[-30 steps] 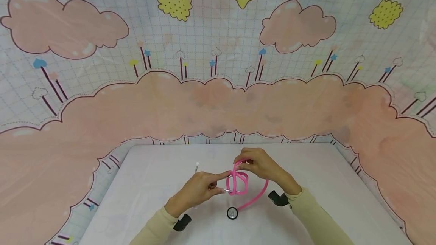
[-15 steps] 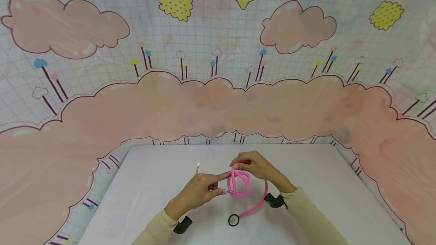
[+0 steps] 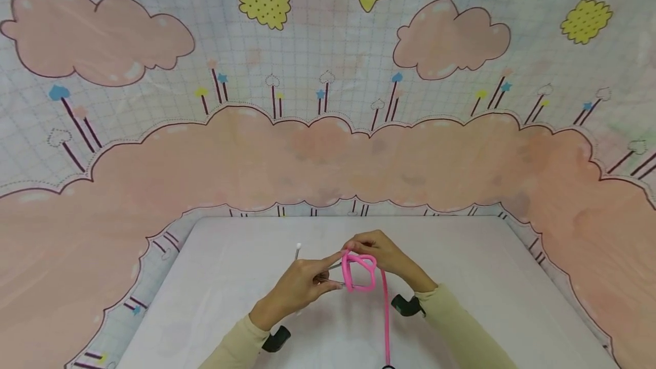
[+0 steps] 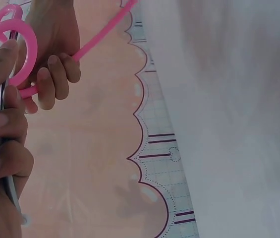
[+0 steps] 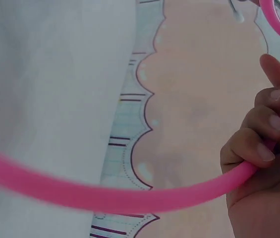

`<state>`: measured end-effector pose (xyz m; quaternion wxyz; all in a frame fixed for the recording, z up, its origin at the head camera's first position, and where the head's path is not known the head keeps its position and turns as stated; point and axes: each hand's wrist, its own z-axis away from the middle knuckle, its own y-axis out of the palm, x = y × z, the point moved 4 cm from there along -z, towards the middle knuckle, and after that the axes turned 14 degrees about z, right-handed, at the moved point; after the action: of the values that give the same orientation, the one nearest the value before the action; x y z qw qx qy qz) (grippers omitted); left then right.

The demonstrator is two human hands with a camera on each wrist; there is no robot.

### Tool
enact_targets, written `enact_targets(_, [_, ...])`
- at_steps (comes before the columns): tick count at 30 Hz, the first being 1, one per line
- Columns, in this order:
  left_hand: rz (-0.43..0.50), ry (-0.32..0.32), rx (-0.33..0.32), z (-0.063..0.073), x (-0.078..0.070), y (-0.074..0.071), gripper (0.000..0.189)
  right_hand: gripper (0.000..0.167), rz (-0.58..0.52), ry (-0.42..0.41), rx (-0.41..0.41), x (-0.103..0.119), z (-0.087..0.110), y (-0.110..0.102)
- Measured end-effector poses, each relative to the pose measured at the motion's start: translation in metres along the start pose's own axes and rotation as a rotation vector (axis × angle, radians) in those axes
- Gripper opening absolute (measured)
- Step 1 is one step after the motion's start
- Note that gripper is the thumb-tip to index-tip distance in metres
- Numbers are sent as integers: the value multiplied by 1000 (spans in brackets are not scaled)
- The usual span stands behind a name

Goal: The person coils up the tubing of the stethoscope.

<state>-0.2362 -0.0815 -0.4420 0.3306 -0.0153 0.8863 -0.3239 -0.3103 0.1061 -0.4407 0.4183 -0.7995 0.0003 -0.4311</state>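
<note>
A stethoscope with pink tubing [image 3: 373, 278] is held above the white table. My left hand [image 3: 297, 285] grips its metal ear tubes [image 4: 1, 101], with index finger and thumb stretched along them toward the wound tubing. One white eartip [image 3: 299, 246] sticks up behind that hand. The tubing forms loops around the far end of the metal tubes. My right hand [image 3: 378, 252] curls its fingers round the pink tube [image 5: 249, 171], its fingertips close to the top of the loops. From there the free length hangs down toward me, the dark-rimmed chest piece [image 3: 388, 367] just at the bottom edge.
The white table [image 3: 230, 244] spreads beneath both hands. Behind it hangs a backdrop [image 3: 328, 158] printed with clouds and stars. A black wrist camera [image 3: 277, 339] sits at the left sleeve and another black camera [image 3: 406, 305] at the right sleeve.
My right hand has moved slightly left and down, drawing the tube closer to the loops. The chest piece has swung from below the loops to the lower right, at the frame's bottom edge.
</note>
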Motion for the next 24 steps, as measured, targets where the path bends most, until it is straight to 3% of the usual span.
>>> enact_targets(12, [16,2,-137,3,5,-6,59,25,59,134,-36,-9,7,12])
enact_targets(19, [13,-9,-174,3,4,-10,60,21,17,174,-36,-7,11,17])
enact_targets(24, [15,-4,-215,6,6,-11,60,23,-53,225,-27,-17,14,22])
